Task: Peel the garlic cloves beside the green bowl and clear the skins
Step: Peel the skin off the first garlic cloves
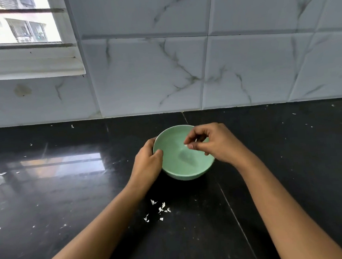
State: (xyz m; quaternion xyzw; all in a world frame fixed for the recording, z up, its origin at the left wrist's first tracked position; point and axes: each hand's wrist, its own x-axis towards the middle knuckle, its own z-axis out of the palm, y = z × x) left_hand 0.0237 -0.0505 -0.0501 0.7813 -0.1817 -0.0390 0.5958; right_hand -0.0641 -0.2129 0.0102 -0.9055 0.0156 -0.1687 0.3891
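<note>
A green bowl (181, 170) stands on the black counter, a little beyond the middle. My left hand (148, 163) grips its left rim, thumb hooked over the edge. Above the bowl's right half hovers my right hand (214, 144), its fingertips pinching a small white garlic clove (186, 145). Something pale lies blurred in the bowl's bottom; I cannot tell what it is. A small scatter of white garlic skins (159, 210) lies on the counter just in front of the bowl, between my forearms.
Tiny white skin flecks dot the black counter (69, 198) on the left and the far right. A marble-tiled wall (202, 69) closes the counter at the back, with a window (14, 23) at the upper left.
</note>
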